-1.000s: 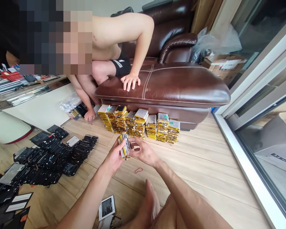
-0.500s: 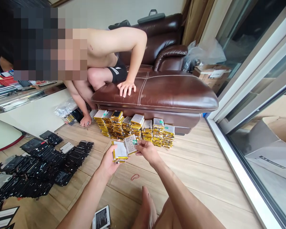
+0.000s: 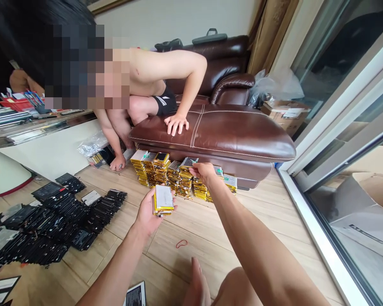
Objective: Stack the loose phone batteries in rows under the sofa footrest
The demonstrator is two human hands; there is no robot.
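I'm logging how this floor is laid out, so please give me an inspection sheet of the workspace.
Surface: light plank floor.
Job's things: yellow-edged flat packs in the left hand; row of similar stacks before the brown footrest.
Clutter: red band on the floor; dark stacks at picture left.
Grippers: left hand holds the packs; right hand at a stack's top piece, grip partly hidden.
Cables: nothing seen.
Surroundings: another person's hand on the footrest; cardboard box beyond it; glass door at picture right.
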